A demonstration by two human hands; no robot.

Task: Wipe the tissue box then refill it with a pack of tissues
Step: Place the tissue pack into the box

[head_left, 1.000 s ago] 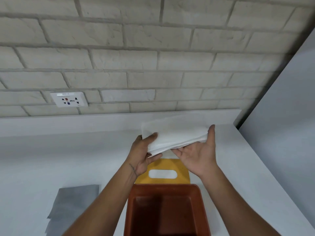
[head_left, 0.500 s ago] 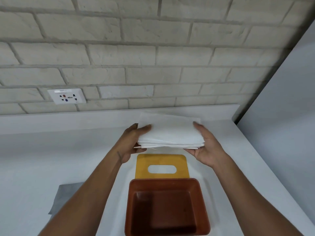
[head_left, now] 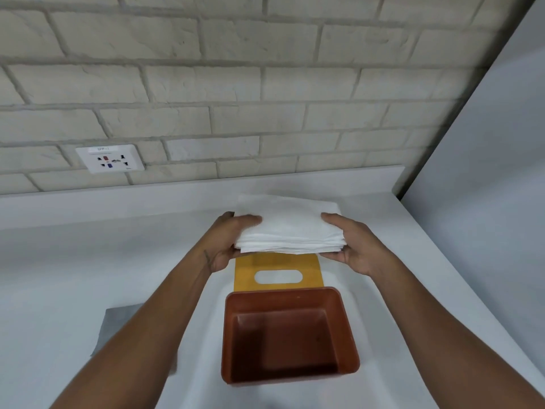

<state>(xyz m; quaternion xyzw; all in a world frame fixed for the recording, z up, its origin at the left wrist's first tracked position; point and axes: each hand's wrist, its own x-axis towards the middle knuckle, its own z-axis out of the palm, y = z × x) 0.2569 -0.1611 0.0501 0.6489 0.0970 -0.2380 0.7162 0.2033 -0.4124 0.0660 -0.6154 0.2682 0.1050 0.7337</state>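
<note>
Tissue box (head_left: 280,294) stands open on the white counter (head_left: 88,261) while I hold a stack of tissues (head_left: 290,231) in both hands just beyond it.

A pale brick wall (head_left: 265,84) runs behind the counter. The reddish-brown box sits near my edge, mouth up, its inner floor in plain view. The white tissues are lifted clear of the surface, and in this view they cover the far edge of the lid. My left hand (head_left: 233,243) clasps the left end, thumb on top and fingers curled beneath — my right hand (head_left: 354,246) clasps the right end the same way. The yellow lid (head_left: 244,273), with its oval slot, lies flat against the box's far side. A grey cloth (head_left: 118,323) lies left of the box, partly behind my left forearm. A white socket (head_left: 109,158) is set in the bricks at left.
</note>
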